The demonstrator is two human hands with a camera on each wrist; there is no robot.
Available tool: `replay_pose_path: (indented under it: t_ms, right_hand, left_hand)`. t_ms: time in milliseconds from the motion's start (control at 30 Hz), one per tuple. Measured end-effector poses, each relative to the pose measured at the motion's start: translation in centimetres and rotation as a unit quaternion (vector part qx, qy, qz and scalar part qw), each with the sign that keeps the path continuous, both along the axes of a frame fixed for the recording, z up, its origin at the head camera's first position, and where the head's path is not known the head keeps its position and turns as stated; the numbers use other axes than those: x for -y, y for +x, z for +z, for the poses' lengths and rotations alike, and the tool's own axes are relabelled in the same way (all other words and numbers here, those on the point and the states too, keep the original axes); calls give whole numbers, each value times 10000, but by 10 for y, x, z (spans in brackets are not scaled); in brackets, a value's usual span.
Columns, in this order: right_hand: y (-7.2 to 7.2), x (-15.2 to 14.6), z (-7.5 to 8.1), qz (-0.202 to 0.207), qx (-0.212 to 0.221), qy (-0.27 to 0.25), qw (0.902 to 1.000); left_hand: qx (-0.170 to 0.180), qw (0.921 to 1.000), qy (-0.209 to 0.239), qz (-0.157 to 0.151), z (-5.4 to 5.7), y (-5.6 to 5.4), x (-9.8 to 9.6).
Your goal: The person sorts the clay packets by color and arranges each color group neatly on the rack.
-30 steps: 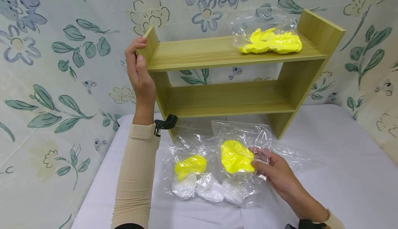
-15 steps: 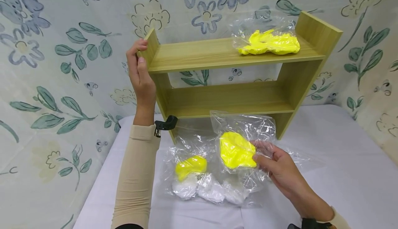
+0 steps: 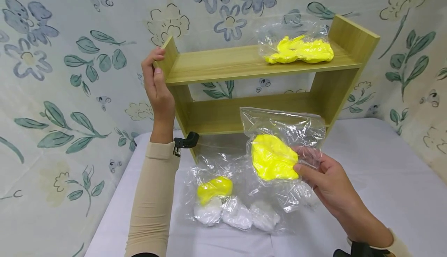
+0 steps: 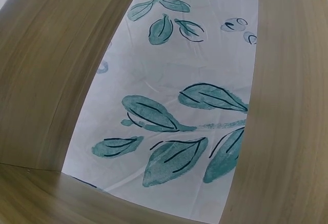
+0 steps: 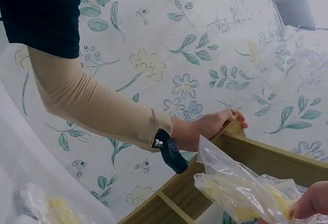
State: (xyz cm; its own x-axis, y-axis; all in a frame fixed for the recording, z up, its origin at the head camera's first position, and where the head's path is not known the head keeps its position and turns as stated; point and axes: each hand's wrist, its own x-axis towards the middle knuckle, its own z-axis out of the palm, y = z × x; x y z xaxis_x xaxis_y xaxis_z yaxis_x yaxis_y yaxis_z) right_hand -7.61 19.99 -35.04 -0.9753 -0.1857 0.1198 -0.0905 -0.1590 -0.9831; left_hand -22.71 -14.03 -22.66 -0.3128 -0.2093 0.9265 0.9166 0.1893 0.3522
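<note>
In the head view my left hand (image 3: pixel 158 90) holds the upper left side panel of a small wooden shelf (image 3: pixel 216 63), fingers curled over its edge. My right hand (image 3: pixel 336 189) pinches a clear plastic bag (image 3: pixel 274 158) with a bright yellow, soft-looking lump inside. This bag is raised over the table, overlapping the shelf's lower right part. From the right wrist, the held bag (image 5: pixel 246 188) shows with the thumb (image 5: pixel 312 201) at its side, and the left hand (image 5: pixel 212 124) on the shelf beyond. Only shelf boards (image 4: pixel 292 111) and patterned cloth fill the left wrist view.
Another bagged yellow mass (image 3: pixel 304 51) lies on the top board at the right. On the white-covered table (image 3: pixel 384 179), before the shelf, are clear bags with a yellow lump (image 3: pixel 214 189) and several white lumps (image 3: pixel 237 214). Flower-patterned cloth (image 3: pixel 87 133) hangs behind.
My right hand has lifted the bag with the yellow lump up and to the right, away from the white lumps. My left hand keeps its hold on the shelf.
</note>
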Motion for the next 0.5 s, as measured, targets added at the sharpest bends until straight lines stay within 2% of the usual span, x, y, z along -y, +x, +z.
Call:
replay_pose_path:
  t_ms: [133, 267, 500]
  right_hand:
    - [3, -5, 11, 170, -279, -193, 9993]
    - [5, -8, 24, 191, -381, -243, 9988]
    - [2, -13, 47, 361, -777, -667, 9941]
  left_hand:
    - [-19, 10000, -3, -15, -1, 0, 1]
    - [35, 10000, 2, -21, -1, 1, 1]
    - [-8, 10000, 8, -28, 0, 0, 1]
